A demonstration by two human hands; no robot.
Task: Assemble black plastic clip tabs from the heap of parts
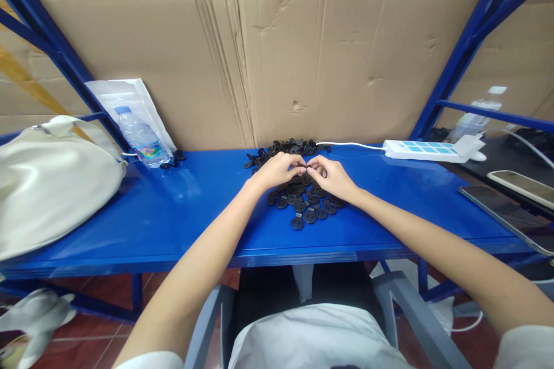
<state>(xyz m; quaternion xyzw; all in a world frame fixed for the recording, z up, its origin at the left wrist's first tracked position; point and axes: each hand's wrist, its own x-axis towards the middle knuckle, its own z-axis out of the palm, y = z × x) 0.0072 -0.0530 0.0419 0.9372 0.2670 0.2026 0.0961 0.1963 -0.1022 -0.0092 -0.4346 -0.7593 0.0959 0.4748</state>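
Observation:
Over a heap of small black round parts with short tabs (298, 202), my two hands meet at the fingertips. My left hand (281, 169) is closed in a pinch, and my right hand (326, 176) pinches from the other side. Between the fingertips is a small dark piece, probably one of the black parts, mostly hidden by the fingers. More of the black parts (294, 146) lie piled behind the hands, against the cardboard. The discs in front lie flat and spread out toward me, with small holes showing in them.
A blue table (173, 213) runs across, backed by cardboard (324, 57). At left are a cream bag (56, 184), a plastic bottle (141, 138) and a white pouch (130, 98). A white power strip (426, 151) lies at right, with two phones (506, 213) beyond it.

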